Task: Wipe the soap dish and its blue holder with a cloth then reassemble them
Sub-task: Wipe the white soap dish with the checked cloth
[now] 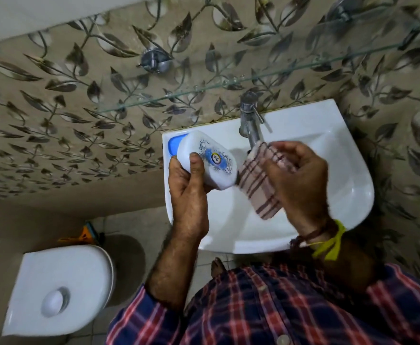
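Note:
My left hand (187, 188) grips a white oval soap dish (210, 160) with a blue printed label, held tilted above the left side of the washbasin. The blue holder (175, 145) lies on the basin's back left corner, partly hidden behind the dish. My right hand (298, 175) is closed on a pink cloth (258, 185) with dark brown checks. The cloth hangs over the bowl and its left edge touches the right end of the dish.
The white washbasin (348, 175) has a chrome tap (250, 120) at the back, just above the cloth. A glass shelf (228, 83) juts from the leaf-patterned wall over the basin. A white toilet cistern (62, 287) stands at the lower left.

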